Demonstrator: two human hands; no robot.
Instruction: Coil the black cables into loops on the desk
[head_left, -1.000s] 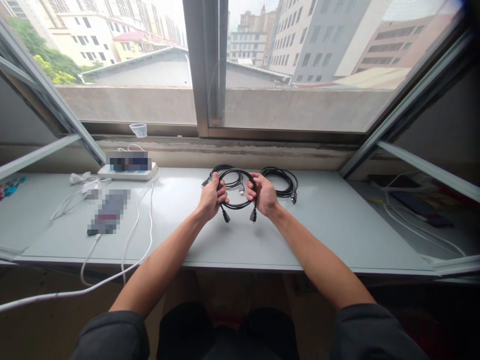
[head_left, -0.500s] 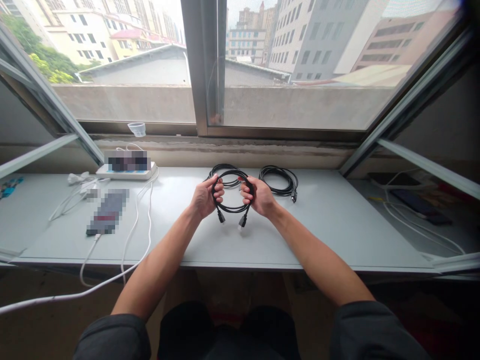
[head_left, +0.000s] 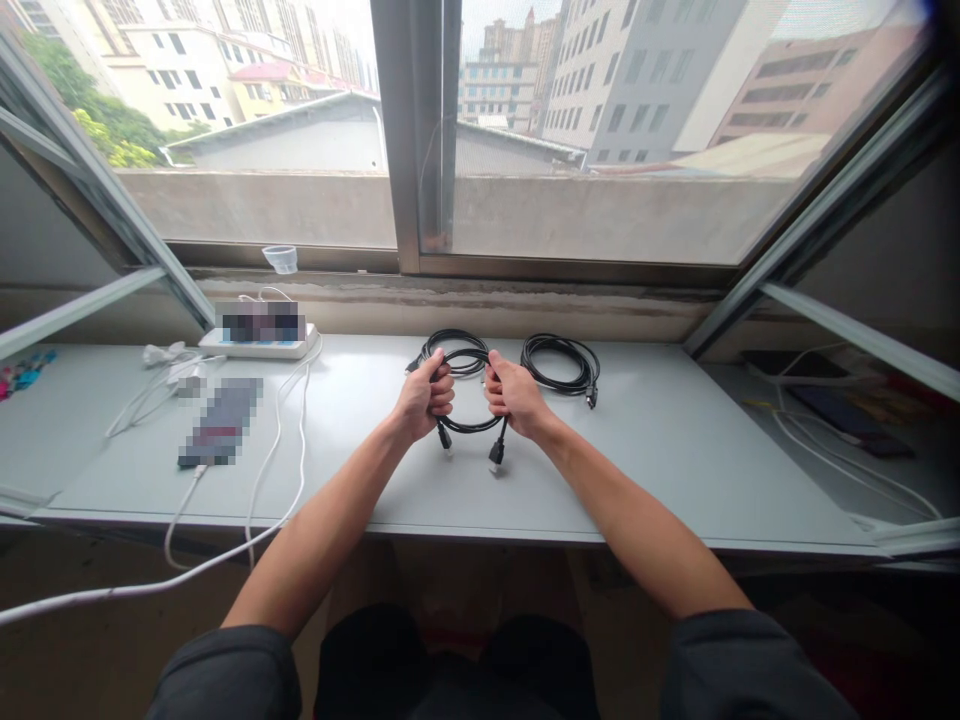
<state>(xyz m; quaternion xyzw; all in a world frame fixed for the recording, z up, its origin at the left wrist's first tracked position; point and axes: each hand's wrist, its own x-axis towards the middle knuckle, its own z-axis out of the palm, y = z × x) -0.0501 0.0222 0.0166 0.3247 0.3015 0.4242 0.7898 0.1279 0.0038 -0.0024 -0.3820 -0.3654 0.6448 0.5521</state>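
My left hand (head_left: 424, 399) and my right hand (head_left: 514, 393) are both closed around a coiled black cable (head_left: 469, 424), one on each side of the coil, held just above the grey table (head_left: 660, 450). Two plug ends of this cable hang down below my hands. Behind my hands a second black coil (head_left: 453, 347) lies on the table. To the right of my right hand lies a third black coil (head_left: 562, 362), untouched.
A white power strip (head_left: 259, 340) with white cords (head_left: 277, 440) and a blurred flat device (head_left: 220, 420) sit at the left. A small clear cup (head_left: 280, 259) stands on the window ledge. More cables and a dark device (head_left: 847, 425) lie at the far right.
My hands have come closer together and squeezed the coil narrower. The hanging plug ends have shifted slightly.
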